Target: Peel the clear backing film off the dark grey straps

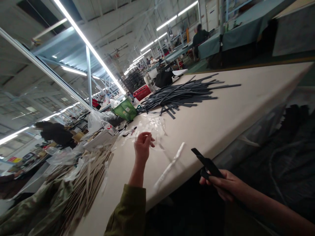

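Note:
My left hand is raised over the table with its fingers curled and the thumb drawn in against them. Whether anything is pinched there is too small to tell. Behind it lie scattered clear plastic scraps. My right hand, past the table's near edge, is closed around a folded dark strip, whose end sticks up toward the table. Between the hands, a whitish crinkled plastic strip lies on the tabletop.
A heap of dark strips spreads over the far table. Beside it are a green basket, a red crate and a black bag. Brown strips lie at left. Other people are farther back.

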`<state>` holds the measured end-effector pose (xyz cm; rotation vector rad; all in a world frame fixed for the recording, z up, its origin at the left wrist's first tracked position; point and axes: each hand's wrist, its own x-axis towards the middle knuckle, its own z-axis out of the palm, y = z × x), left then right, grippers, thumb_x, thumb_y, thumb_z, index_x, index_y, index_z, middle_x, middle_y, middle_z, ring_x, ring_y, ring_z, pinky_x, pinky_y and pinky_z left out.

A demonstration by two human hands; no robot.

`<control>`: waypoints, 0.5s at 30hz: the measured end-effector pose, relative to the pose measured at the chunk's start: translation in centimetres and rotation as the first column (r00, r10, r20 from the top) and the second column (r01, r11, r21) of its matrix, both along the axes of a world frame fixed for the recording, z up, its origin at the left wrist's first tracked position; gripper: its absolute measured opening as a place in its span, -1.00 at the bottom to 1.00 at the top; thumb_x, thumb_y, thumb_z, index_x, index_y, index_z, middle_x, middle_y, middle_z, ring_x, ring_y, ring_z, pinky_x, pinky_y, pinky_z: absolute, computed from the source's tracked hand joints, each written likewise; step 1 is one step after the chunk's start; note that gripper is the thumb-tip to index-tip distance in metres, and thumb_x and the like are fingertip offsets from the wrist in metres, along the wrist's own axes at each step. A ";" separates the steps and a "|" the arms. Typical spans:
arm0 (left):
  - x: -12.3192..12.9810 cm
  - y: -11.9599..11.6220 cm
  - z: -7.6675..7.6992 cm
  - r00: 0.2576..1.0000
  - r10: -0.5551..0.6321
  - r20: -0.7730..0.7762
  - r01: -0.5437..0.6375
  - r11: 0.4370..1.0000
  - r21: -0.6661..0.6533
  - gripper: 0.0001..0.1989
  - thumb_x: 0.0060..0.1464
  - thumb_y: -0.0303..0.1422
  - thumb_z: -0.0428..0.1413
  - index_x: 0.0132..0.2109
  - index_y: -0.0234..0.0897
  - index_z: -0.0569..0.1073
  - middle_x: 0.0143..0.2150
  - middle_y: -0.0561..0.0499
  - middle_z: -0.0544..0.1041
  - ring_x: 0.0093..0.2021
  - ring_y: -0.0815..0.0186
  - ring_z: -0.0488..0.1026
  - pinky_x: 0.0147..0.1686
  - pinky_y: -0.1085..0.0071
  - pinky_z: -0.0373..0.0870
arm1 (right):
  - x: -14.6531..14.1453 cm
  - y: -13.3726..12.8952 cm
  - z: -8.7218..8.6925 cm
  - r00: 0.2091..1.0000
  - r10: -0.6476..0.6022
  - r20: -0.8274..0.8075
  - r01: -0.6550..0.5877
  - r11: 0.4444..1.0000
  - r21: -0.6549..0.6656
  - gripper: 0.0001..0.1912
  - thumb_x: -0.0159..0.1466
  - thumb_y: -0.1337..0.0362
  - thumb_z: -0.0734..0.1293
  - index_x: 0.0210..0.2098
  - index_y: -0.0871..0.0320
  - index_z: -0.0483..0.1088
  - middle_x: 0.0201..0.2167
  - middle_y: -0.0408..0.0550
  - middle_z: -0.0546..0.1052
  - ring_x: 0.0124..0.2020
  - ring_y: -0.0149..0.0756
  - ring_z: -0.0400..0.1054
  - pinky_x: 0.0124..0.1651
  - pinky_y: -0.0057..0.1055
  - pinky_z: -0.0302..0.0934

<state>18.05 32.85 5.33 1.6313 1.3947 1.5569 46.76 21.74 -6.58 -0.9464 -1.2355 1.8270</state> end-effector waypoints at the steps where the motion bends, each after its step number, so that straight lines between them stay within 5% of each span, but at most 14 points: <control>1: 0.3 -1.1 0.5 0.998 -0.057 -0.018 0.057 0.998 -0.023 -0.73 0.01 -0.15 0.21 -0.27 -0.27 0.47 -0.55 0.12 0.52 -0.68 0.43 0.38 -0.62 0.50 0.33 | 0.2 0.1 1.0 0.999 -0.030 0.016 0.030 0.999 0.040 -0.37 0.11 -0.24 0.40 -0.24 0.26 0.55 -0.49 -0.08 0.47 -0.75 -0.58 0.09 -0.69 -0.52 0.00; 4: 0.1 -3.9 3.3 0.977 -0.171 -0.125 0.165 0.985 -0.057 -0.79 0.01 -0.23 0.25 -0.27 -0.28 0.52 -0.54 0.12 0.54 -0.67 0.47 0.38 -0.64 0.55 0.32 | 0.6 0.9 3.2 0.995 -0.020 0.094 0.003 0.984 0.177 -0.34 0.16 -0.21 0.38 -0.03 0.24 0.52 -0.36 -0.01 0.50 -0.66 -0.52 0.20 -0.65 -0.52 0.06; 7: -1.2 -6.9 7.3 0.985 -0.098 -0.139 0.110 0.991 0.078 -0.85 0.02 -0.30 0.26 -0.25 -0.27 0.54 -0.51 0.12 0.57 -0.65 0.48 0.40 -0.62 0.57 0.35 | -0.3 2.0 3.7 0.974 0.042 0.221 -0.113 0.942 0.317 -0.41 0.23 -0.16 0.35 0.02 0.19 0.48 -0.33 -0.05 0.48 -0.57 -0.46 0.26 -0.60 -0.53 0.13; 11: -3.2 -12.9 11.6 0.994 0.107 0.017 -0.108 0.961 0.254 -0.88 -0.07 -0.41 0.28 -0.32 -0.24 0.51 -0.57 0.17 0.54 -0.71 0.46 0.35 -0.68 0.55 0.31 | -3.8 3.3 3.3 0.906 0.176 0.384 -0.317 0.883 0.345 -0.48 0.25 -0.14 0.31 -0.17 0.22 0.51 -0.49 -0.15 0.39 -0.61 -0.46 0.23 -0.64 -0.56 0.09; 15: -4.4 -20.3 11.8 0.911 0.379 0.166 -0.406 0.894 0.188 -0.85 -0.10 -0.41 0.28 -0.33 -0.18 0.48 -0.65 0.20 0.47 -0.72 0.44 0.30 -0.68 0.56 0.29 | -7.0 6.4 3.9 0.820 0.274 0.503 -0.457 0.841 0.288 -0.61 0.15 -0.04 0.43 -0.36 0.22 0.53 -0.58 -0.18 0.40 -0.65 -0.46 0.24 -0.62 -0.54 0.08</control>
